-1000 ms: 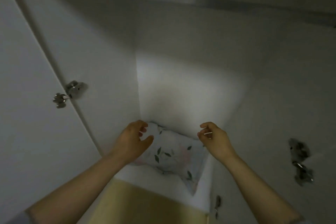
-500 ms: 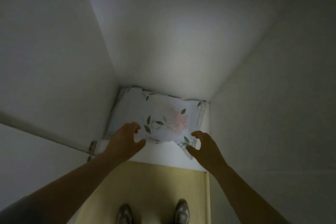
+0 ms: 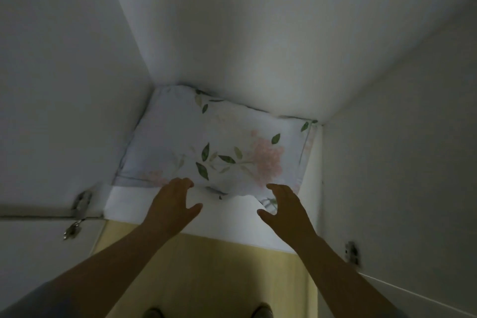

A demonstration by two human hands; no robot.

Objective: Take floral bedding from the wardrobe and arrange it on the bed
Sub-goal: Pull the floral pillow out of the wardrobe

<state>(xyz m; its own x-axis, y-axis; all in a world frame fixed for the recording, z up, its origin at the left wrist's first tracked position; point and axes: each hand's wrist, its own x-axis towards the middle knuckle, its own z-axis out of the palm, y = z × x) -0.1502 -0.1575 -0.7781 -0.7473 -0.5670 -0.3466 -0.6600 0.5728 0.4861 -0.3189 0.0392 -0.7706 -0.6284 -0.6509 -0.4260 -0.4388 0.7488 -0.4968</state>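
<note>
Bedding (image 3: 211,142): is lying folded flat on the white wardrobe shelf (image 3: 227,224), pushed into the back left corner and touching the left wall (image 3: 77,85); a bare strip of shelf is showing along its right side.
Left hand (image 3: 171,204): is hovering open at the near edge, fingers spread, holding nothing (fingertips may be touching the cloth; cannot tell).
Right hand (image 3: 286,212): is hovering open too, thumb out, gripping nothing, just beside a loose corner (image 3: 268,200) drooping off the front fold.
Loose corner: is looking like the main hazard; if only the top layer is getting pinched, the stack is likely coming unfolded and trailing toward the floor (image 3: 206,279).
Left wall: is crowding the bedding; a pull on the front edge alone could be leaving the far layers dragging and bunching.
Hinge (image 3: 81,201): is sticking out near shelf level on the left; cloth swinging that way may be snagging on it.
Light: is running dim, so fold edges are proving hard to judge by eye.
</note>
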